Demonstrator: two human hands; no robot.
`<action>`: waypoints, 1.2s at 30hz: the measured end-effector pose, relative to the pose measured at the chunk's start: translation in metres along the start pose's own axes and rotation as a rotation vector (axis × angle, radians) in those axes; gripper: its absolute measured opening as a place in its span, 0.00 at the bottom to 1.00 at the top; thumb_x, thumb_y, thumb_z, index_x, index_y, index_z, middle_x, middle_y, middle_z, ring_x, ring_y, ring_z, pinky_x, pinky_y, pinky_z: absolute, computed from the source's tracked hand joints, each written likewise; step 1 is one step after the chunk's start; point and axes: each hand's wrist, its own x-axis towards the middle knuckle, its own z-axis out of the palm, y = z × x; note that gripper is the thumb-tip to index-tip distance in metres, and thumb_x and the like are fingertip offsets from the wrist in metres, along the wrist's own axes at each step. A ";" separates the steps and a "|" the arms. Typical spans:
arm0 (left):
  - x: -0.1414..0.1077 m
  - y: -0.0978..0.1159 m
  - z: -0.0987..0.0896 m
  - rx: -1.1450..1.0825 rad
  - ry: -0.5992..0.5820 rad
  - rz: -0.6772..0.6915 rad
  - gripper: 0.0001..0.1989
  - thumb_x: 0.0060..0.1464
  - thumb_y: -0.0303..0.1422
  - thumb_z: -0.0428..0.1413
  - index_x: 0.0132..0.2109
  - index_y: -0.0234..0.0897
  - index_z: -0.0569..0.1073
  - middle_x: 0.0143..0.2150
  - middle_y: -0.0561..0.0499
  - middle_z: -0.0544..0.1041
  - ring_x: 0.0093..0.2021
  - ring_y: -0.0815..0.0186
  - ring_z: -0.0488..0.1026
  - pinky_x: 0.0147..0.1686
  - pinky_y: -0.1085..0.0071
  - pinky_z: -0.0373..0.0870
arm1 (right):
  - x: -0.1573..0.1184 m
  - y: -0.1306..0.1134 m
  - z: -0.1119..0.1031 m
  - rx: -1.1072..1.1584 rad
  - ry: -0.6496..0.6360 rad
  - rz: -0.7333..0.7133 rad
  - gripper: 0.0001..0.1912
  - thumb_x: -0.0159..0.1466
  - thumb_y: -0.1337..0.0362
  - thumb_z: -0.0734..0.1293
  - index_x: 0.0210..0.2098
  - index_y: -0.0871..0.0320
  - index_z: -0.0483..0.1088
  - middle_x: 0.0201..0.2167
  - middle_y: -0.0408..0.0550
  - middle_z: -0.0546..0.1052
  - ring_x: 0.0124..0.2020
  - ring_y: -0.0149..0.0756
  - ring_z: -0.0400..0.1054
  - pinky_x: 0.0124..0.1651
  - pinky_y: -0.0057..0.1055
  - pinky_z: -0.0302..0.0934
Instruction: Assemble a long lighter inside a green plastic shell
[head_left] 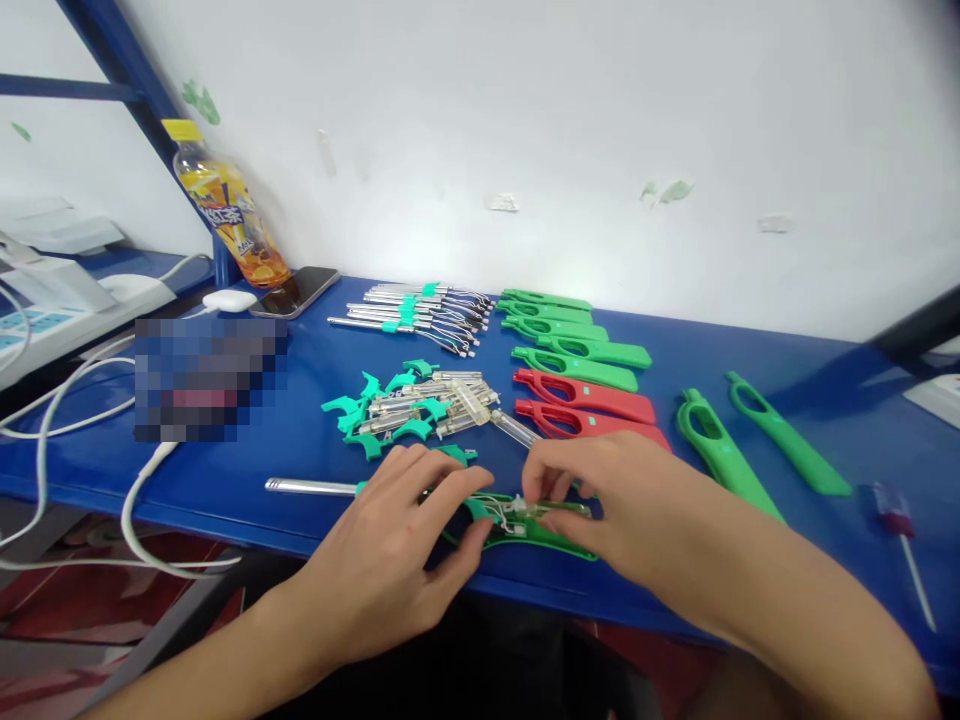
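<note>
A green lighter half-shell lies near the table's front edge, with thin wires and small parts in it. A silver metal tube sticks out to its left. My left hand rests over the shell's left part, with thumb and forefinger closed about a teal trigger. In my right hand, thumb and fingers pinch a clear fuel tank at the shell's right part. My fingers partly cover the shell and the tank.
Behind my hands lie clear tanks with teal triggers, wired metal tubes, and green and red shells. A screwdriver is at right. Left are a bottle, a phone and white cables.
</note>
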 end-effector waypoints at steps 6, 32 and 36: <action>0.000 0.000 -0.001 0.017 -0.001 0.000 0.11 0.70 0.27 0.56 0.57 0.37 0.72 0.47 0.45 0.78 0.44 0.56 0.74 0.46 0.56 0.70 | 0.004 0.003 0.004 0.032 0.019 0.008 0.12 0.61 0.67 0.76 0.41 0.47 0.75 0.35 0.36 0.82 0.36 0.36 0.76 0.40 0.33 0.66; 0.001 0.002 -0.003 0.031 -0.033 0.013 0.10 0.71 0.27 0.54 0.56 0.37 0.73 0.47 0.45 0.77 0.45 0.55 0.72 0.47 0.55 0.69 | 0.003 -0.002 -0.010 0.029 0.044 -0.063 0.09 0.75 0.68 0.61 0.41 0.50 0.71 0.40 0.40 0.81 0.40 0.35 0.74 0.44 0.32 0.62; 0.002 0.001 -0.002 0.036 -0.037 0.011 0.09 0.71 0.27 0.54 0.55 0.37 0.73 0.46 0.45 0.77 0.44 0.55 0.72 0.46 0.56 0.69 | 0.003 -0.004 -0.013 0.061 0.026 -0.027 0.10 0.75 0.63 0.62 0.40 0.50 0.75 0.39 0.42 0.82 0.40 0.36 0.76 0.41 0.31 0.64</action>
